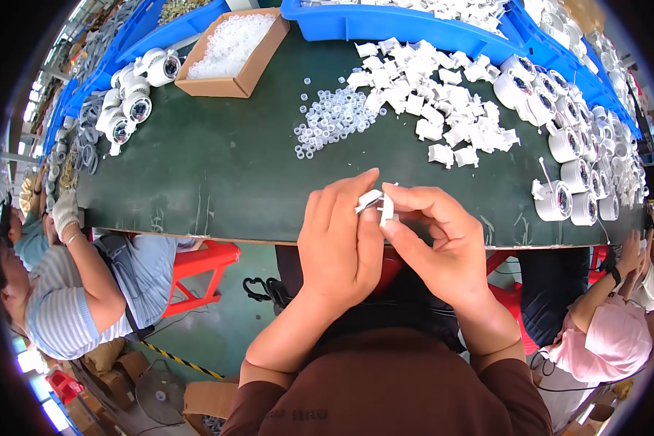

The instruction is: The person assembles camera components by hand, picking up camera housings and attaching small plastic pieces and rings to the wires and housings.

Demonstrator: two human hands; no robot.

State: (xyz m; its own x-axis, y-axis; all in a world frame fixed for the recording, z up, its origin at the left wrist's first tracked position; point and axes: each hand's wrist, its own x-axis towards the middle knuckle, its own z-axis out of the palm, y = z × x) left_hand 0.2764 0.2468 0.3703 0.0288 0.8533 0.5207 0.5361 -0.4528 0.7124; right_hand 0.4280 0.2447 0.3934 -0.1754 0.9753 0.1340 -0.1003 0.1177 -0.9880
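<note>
My left hand (340,243) and my right hand (443,243) meet just over the near edge of the table. A small white plastic piece (368,200) is pinched between the thumb and fingers of my left hand. Against it, my right thumb and forefinger grip another narrow white plastic piece (387,210). The two pieces touch or nearly touch; whether they are joined I cannot tell. Beyond my hands lie a heap of similar white plastic parts (443,109) and a pile of small clear plastic rings (334,120).
A cardboard box (221,86) of clear rings stands at the far left of the green table (218,163). Blue bins (385,25) line the back. Round white housings (556,202) crowd the right, with more (138,107) at left. Co-workers sit on both sides, near red stools (196,276).
</note>
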